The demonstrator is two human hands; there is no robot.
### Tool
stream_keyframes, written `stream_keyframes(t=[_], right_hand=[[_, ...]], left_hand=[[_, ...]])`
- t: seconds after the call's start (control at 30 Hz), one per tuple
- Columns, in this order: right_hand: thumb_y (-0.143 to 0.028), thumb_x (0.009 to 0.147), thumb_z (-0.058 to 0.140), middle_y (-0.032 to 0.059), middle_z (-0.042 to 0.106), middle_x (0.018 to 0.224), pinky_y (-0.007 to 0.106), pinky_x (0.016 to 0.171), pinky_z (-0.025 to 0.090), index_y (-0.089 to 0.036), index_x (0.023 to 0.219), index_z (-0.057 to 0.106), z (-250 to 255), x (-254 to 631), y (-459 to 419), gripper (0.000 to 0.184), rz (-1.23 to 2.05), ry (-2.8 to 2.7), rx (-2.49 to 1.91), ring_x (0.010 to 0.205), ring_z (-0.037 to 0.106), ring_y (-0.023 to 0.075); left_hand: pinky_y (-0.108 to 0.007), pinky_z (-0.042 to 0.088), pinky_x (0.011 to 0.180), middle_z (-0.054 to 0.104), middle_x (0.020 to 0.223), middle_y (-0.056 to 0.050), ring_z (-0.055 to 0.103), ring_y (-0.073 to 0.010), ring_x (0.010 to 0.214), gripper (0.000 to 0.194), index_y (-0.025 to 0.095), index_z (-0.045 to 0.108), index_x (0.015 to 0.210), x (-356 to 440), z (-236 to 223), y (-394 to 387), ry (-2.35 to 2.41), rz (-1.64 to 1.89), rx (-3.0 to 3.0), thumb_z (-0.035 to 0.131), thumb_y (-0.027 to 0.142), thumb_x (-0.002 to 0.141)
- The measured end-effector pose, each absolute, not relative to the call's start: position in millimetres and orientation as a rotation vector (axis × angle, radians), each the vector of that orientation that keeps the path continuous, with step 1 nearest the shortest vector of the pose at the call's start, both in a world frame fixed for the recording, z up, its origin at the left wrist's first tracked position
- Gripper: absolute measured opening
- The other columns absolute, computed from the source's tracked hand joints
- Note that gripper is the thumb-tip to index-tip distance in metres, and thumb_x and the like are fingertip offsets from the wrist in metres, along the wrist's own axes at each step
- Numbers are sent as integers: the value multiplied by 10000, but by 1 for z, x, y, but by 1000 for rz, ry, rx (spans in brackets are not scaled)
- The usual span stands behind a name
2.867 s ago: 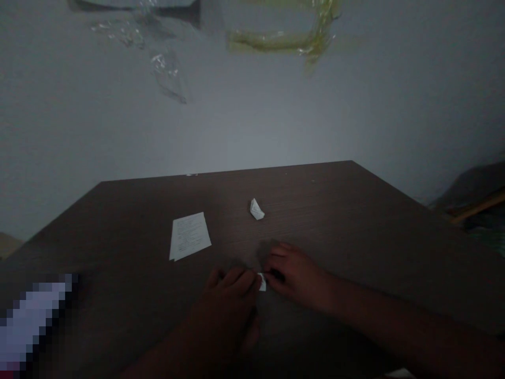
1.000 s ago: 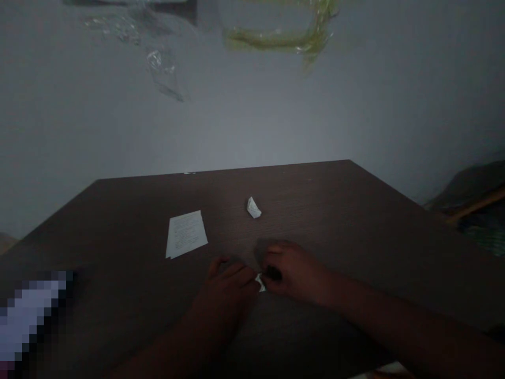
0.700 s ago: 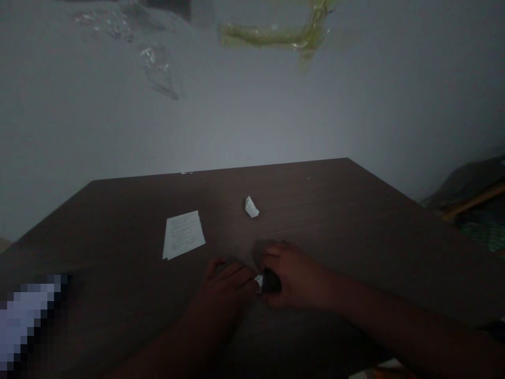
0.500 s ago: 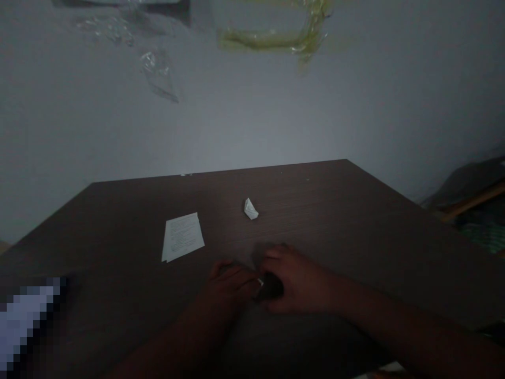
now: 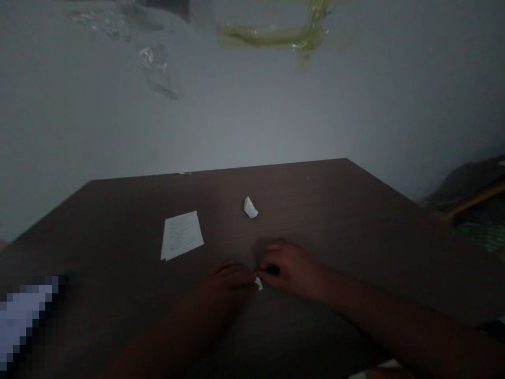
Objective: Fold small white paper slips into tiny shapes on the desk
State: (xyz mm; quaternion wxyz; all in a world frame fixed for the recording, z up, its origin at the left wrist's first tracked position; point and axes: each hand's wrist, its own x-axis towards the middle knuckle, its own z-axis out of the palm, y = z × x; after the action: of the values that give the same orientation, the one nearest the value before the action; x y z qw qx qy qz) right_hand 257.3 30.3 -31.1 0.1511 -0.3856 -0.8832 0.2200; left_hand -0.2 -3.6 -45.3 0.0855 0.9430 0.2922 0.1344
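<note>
Low over the table, a small piece of white paper [image 5: 259,283] shows between my two hands, mostly hidden by the fingers. My left hand [image 5: 232,278] is closed, with its fingertips against the paper's left side. Thumb and forefinger of my right hand [image 5: 290,269] pinch together at the paper's upper right edge. Farther back lies a folded white paper piece [image 5: 250,208]. Left of it, sheets of printed paper [image 5: 183,236] rest in a small overlapping stack.
The dark wooden table [image 5: 307,210] meets a pale wall [image 5: 252,116] bearing yellowish tape [image 5: 268,38] and clear tape. A blurred-out pale object [image 5: 27,310] sits at the lower left. Beyond the table's right edge are a wooden bar [image 5: 477,200] and fabric.
My right thumb has moved up to the forefinger, narrowing the gap between them into a pinch. More of the small white paper shows now. The other papers stay in place.
</note>
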Motion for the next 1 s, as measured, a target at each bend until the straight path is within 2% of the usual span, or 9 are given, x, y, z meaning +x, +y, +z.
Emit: stream_keyframes(t=[0.13, 0.27, 0.33, 0.53, 0.6, 0.7, 0.77, 0.87, 1.0], right_hand=[[-242, 982, 827, 36, 736, 923, 337, 827, 434, -180, 924, 793, -30, 257, 30, 91, 622, -2534, -1140, 869, 677, 196], [-272, 964, 855, 46, 742, 955, 359, 864, 448, -182, 962, 799, -24, 257, 28, 106, 643, -2560, -1160, 911, 693, 220], [-283, 948, 871, 51, 744, 974, 368, 880, 456, -185, 968, 796, -20, 257, 26, 125, 656, -2571, -1173, 931, 700, 231], [-261, 907, 877, 70, 754, 1052, 389, 935, 474, -188, 1025, 782, -14, 257, 24, 168, 647, -2602, -1195, 989, 703, 250], [-283, 860, 923, 77, 757, 1094, 403, 958, 483, -190, 1064, 783, -11, 258, 22, 264, 667, -2626, -1201, 1027, 707, 269], [-415, 739, 1036, 112, 747, 1187, 452, 994, 496, -177, 1134, 782, -6, 260, 19, 526, 683, -2660, -1225, 1102, 701, 324], [-474, 710, 1059, 126, 737, 1221, 479, 1019, 494, -169, 1169, 777, -2, 262, 18, 620, 689, -2673, -1218, 1121, 696, 338], [-464, 817, 1005, 109, 738, 1196, 456, 1008, 495, -172, 1182, 779, -2, 269, 21, 519, 751, -2680, -1121, 1102, 703, 309], [-267, 1040, 777, 69, 754, 1085, 380, 940, 491, -187, 1119, 794, -10, 272, 28, 113, 776, -2638, -987, 1024, 712, 237]], left_hand=[[-474, 420, 1281, 796, 1460, -10, 719, -257, 1373, 539, 333, 758, 1377, -9, -49, -7, 915, 324, 2772, 606, 28, 959], [-559, 428, 1272, 771, 1518, 30, 685, -307, 1441, 575, 371, 750, 1414, -11, -37, -12, 998, 178, 2731, 621, 49, 955], [-598, 415, 1280, 737, 1569, 10, 662, -326, 1473, 612, 365, 713, 1481, -9, -29, -15, 1027, 108, 2711, 638, 65, 953], [-573, 432, 1277, 753, 1546, -23, 670, -322, 1458, 620, 347, 712, 1485, -6, -25, -18, 1023, 132, 2723, 701, 95, 918], [-587, 449, 1262, 758, 1537, -29, 685, -333, 1436, 627, 344, 717, 1473, -6, -27, -18, 998, 152, 2727, 716, 99, 896], [-577, 459, 1254, 765, 1525, -37, 698, -329, 1416, 590, 322, 743, 1428, -7, -26, -17, 985, 158, 2727, 707, 83, 890], [-553, 458, 1256, 768, 1521, -36, 692, -314, 1426, 583, 313, 742, 1425, -7, -22, -15, 970, 173, 2734, 684, 60, 903], [-486, 458, 1255, 758, 1535, -22, 676, -284, 1447, 611, 311, 713, 1458, -9, -15, -10, 854, 191, 2752, 638, 25, 923], [-436, 485, 1210, 725, 1551, -24, 660, -292, 1433, 651, 339, 728, 1448, -13, -5, -5, 823, 212, 2777, 603, -10, 914]])
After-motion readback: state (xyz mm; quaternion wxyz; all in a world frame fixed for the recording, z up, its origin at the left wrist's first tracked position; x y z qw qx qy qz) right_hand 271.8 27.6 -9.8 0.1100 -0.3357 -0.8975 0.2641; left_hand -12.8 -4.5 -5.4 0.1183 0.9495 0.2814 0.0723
